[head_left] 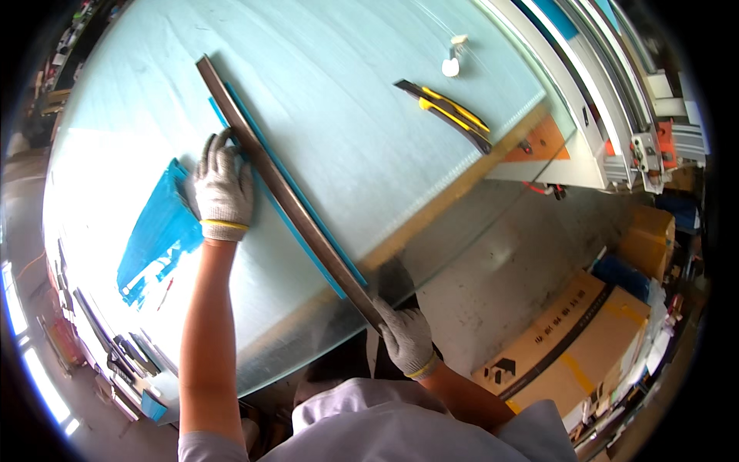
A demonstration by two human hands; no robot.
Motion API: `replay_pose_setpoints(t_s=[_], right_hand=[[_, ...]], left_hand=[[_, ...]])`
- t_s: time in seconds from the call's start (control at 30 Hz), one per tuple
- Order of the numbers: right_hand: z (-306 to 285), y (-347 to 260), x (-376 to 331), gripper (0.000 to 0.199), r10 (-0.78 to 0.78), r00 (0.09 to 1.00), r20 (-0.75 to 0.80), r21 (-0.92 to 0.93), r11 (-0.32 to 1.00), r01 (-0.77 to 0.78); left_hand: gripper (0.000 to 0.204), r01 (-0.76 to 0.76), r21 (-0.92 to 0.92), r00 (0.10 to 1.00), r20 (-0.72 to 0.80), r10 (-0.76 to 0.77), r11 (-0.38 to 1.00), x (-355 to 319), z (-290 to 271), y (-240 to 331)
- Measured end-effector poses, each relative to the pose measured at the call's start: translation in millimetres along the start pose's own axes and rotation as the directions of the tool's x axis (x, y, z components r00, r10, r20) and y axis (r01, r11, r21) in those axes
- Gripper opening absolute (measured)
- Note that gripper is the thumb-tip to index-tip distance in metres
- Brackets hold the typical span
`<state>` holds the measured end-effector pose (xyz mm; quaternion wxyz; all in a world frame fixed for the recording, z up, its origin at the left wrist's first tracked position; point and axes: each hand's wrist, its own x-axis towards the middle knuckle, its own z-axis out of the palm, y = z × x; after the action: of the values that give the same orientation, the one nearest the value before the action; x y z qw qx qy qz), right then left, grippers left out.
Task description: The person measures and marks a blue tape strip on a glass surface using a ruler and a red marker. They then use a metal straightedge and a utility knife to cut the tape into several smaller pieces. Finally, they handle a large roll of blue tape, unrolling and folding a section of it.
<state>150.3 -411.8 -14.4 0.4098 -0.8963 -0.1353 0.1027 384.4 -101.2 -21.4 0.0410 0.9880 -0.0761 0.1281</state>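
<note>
A long dark brown metal strip (281, 189) lies slantwise over a bright blue band (317, 222), whose edges show along both sides. My left hand (223, 181), in a grey knit glove, rests on the table with its fingers stretched forward. Its fingertips touch the strip's left side near the far part. My right hand (406, 336), gloved alike, is closed around the strip's near end, which sticks out past the table edge. Left of my left hand lies a crumpled piece of blue film (160, 231). A yellow and black utility knife (446, 115) rests farther right, away from both hands.
The glass-topped table (346, 131) has a pale covering and a near edge in front of my body. A small white object (452, 65) sits at its far right. White frame profiles (573, 100) stand to the right. A cardboard box (562, 339) lies on the floor.
</note>
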Motion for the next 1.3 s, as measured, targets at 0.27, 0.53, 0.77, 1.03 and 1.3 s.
replay_pose_setpoints(t_s=[0.27,0.53,0.77,1.03,1.3], right_hand=[[2.6,10.3,-1.8,0.057,-0.06,0.998,0.001,0.022,0.998,0.06],[0.2,8.4,-0.3,0.058,-0.066,0.998,-0.008,0.043,0.997,0.066],[1.5,10.6,-2.0,0.058,-0.062,0.998,-0.002,0.06,0.996,0.062],[-0.4,10.7,1.0,0.058,-0.069,0.998,-0.011,0.08,0.994,0.07],[0.7,10.2,-0.4,0.057,-0.055,0.998,0.005,0.063,0.997,0.055]], left_hand=[[0.023,0.031,0.001,1.0,-0.003,-0.031,1.0,0.9,0.2,1.6],[0.026,0.019,-0.046,1.0,-0.021,-0.02,0.999,1.3,0.1,1.2],[0.03,0.008,-0.065,0.999,-0.049,-0.011,0.998,1.9,1.6,0.9],[0.031,0.017,-0.072,0.999,-0.042,-0.02,0.997,2.6,0.1,2.2],[0.05,-0.044,-0.01,0.995,-0.088,0.043,0.999,2.1,3.5,-1.2]])
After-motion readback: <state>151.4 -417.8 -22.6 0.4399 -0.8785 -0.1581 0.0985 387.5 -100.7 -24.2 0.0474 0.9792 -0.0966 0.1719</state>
